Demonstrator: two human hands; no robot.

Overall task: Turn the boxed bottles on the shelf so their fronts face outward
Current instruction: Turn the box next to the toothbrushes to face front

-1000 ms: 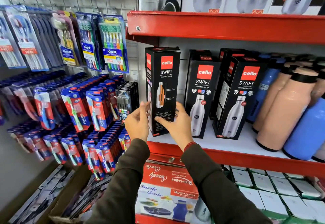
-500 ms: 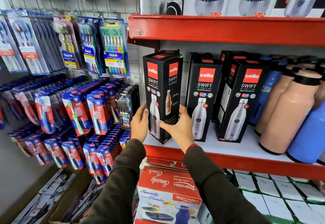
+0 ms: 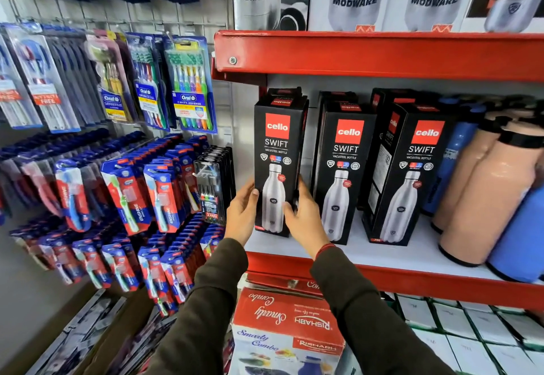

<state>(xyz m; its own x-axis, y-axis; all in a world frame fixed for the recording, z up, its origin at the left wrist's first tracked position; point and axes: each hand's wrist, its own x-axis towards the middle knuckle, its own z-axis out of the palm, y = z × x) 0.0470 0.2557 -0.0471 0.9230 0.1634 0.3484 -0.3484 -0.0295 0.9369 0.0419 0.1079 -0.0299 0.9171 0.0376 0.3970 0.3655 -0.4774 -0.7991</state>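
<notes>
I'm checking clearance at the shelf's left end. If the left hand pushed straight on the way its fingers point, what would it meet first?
The left hand already touches the leftmost cello box; its fingers point up along that box's left edge. Beyond, probably the red upper shelf, though depth is unclear.

Single head view, close, facing forward-down onto red shelf (image 3: 382, 274).

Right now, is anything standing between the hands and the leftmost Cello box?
Nothing visible is. The left hand and right hand already grip the lower sides of the leftmost Cello Swift box, whose front faces outward.
</notes>
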